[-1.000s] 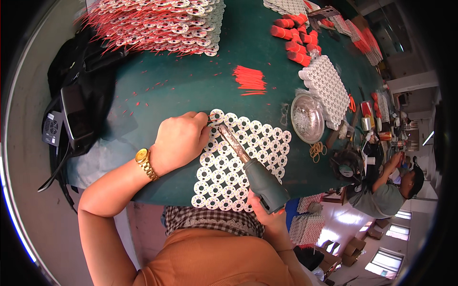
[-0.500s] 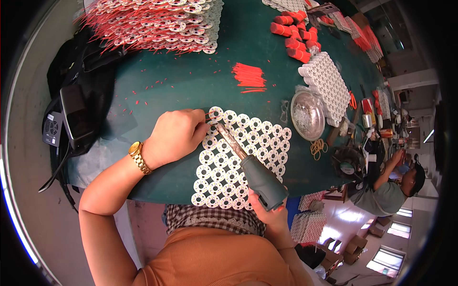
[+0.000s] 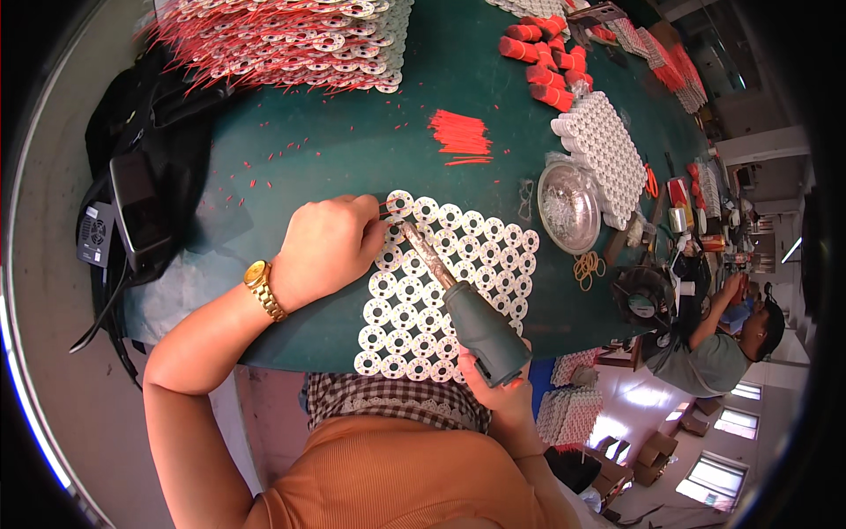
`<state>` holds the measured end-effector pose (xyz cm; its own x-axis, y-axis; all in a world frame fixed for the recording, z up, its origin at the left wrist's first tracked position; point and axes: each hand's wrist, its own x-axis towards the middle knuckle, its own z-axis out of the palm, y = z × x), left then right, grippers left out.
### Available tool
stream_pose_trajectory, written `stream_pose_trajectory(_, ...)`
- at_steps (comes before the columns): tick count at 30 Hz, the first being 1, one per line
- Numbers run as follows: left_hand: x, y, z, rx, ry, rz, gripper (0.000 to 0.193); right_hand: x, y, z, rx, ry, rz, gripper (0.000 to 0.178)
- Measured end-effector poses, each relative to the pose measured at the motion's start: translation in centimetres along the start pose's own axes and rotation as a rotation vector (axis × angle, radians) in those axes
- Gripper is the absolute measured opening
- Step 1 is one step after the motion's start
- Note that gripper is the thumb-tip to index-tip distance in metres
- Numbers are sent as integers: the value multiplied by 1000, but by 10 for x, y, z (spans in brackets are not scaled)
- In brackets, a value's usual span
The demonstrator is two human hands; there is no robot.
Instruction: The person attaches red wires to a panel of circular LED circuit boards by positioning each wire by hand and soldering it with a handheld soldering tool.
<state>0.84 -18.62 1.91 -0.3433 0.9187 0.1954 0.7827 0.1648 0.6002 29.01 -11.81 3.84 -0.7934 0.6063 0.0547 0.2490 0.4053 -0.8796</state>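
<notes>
Here's the left hand (image 3: 322, 245), fingers (image 3: 368, 212) pinched together on a thin red wire (image 3: 390, 209) at the panel's top-left disc! The panel (image 3: 419, 289) lies flat on the desk (image 3: 335, 167), right between the hands. Over to the right hand (image 3: 498, 392): curled round the handle of the iron (image 3: 476, 322), some fingers hidden behind it. The iron slants across, blocking several discs, its tip close by the left fingers; contact, I can't tell. Beyond: loose wires (image 3: 461, 137), a clear bowl (image 3: 544, 212) and, upper left, a wired stack (image 3: 300, 44).
</notes>
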Motion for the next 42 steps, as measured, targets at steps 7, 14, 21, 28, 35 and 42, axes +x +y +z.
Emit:
stream_pose_trajectory(7,-1,0,0,3,-5,25,16,-8,18,4,302,53,121,29)
stream_pose_trajectory(14,0,-2,-2,-8,-17,53,17,0,14,-2,620,72,171,19)
stream_pose_trajectory(21,-2,-1,-1,-18,-10,34,17,2,15,-1,471,36,124,38)
stream_pose_trajectory(28,0,-2,-4,-75,-31,-18,16,-6,23,2,350,87,147,14)
stream_pose_trajectory(35,7,-5,-11,-177,90,-24,13,-15,28,0,340,64,31,38)
stream_pose_trajectory(42,-1,5,-1,-73,-24,95,13,-19,22,-7,127,44,83,19)
